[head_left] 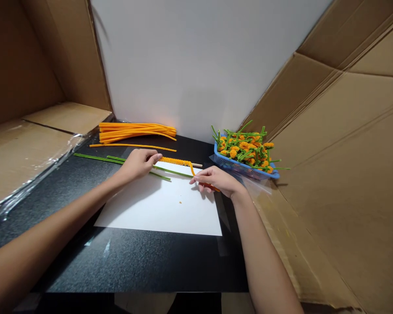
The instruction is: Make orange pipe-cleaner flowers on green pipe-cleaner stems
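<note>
Above a white sheet of paper [160, 209], my left hand [139, 163] pinches one end of a thin wooden stick [198, 165]. An orange pipe cleaner [175, 161] is coiled tightly along that stick, and its bare tip pokes out to the right. The loose tail of the pipe cleaner runs down into my right hand [216, 179], whose thumb and fingers are closed on it. Two green pipe cleaners [91, 157] lie across the table and paper, passing under my left hand.
A bundle of orange pipe cleaners [134, 132] lies at the back left, with a single orange pipe cleaner [134, 146] before it. At the back right, a blue basket [225, 162] holds many orange flowers with green stems. Cardboard walls [340, 152] flank the black table [144, 261].
</note>
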Demonstrator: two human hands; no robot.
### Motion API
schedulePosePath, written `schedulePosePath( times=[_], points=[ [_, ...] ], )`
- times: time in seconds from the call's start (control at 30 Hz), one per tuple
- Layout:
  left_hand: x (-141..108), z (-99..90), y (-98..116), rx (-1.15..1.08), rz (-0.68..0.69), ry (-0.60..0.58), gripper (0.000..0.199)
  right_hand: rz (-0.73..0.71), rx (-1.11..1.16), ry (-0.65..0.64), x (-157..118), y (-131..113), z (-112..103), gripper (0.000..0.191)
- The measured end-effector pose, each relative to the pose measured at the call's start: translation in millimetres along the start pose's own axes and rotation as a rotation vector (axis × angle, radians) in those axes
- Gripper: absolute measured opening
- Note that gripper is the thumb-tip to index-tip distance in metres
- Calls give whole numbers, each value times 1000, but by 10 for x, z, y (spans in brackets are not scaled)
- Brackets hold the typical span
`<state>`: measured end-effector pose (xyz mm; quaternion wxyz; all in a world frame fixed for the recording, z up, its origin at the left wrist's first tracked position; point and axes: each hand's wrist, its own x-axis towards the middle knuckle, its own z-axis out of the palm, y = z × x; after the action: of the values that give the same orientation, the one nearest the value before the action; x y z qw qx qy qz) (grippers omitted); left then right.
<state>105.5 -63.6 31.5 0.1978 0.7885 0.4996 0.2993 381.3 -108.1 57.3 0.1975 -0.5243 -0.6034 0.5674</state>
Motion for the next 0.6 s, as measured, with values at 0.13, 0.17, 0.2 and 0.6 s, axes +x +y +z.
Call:
schedulePosePath(
  times=[0.13, 0.17, 0.2, 0.6],
  points=[
    [36, -4, -87, -205, 96, -170, 42, 59, 43, 87, 79, 116, -68, 39],
    [40, -4, -100, -236, 125, -243, 43, 64, 48, 120, 90, 132, -83, 38],
    [42, -5, -109, -243, 147, -312, 43, 61, 57, 157, 96, 141, -96, 38],
    [20, -27, -63, 48, 105, -155, 36, -257, -56, 156, -21, -99, 72, 37]
  ],
)
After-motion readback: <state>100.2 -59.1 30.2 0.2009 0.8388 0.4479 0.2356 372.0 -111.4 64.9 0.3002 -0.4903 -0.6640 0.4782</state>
